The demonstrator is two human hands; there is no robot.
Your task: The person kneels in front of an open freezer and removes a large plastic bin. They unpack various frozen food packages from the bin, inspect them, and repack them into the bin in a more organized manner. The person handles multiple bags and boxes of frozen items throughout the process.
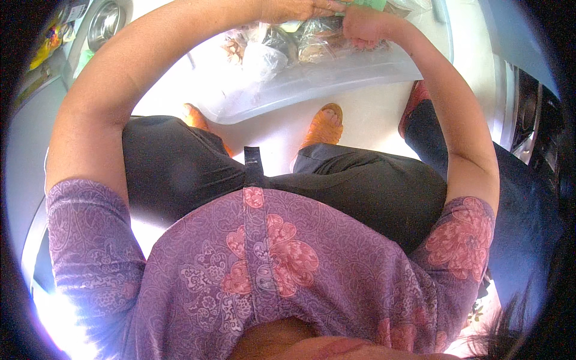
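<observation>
At the top edge, my left hand (299, 10) reaches in from the left, its fingertips meeting my right hand (365, 28) beside a piece of green plastic (371, 4). My right hand is curled against this green plastic, which shows just above its knuckles. What my left fingers hold cannot be told. Both hands are over a translucent plastic tub (315, 87). Inside it, below the hands, lie clear plastic bags: one (232, 48) has light brown pieces, another (265, 60) looks whitish, and a third (317, 42) has brownish contents.
A round metal bowl (104, 24) stands at the upper left, near a yellow packet (45, 47). My sandalled feet (324, 123) are on the pale floor (270, 148) by the tub's near edge. At the right is another person's dark trouser leg (425, 128) and reddish shoe (415, 101).
</observation>
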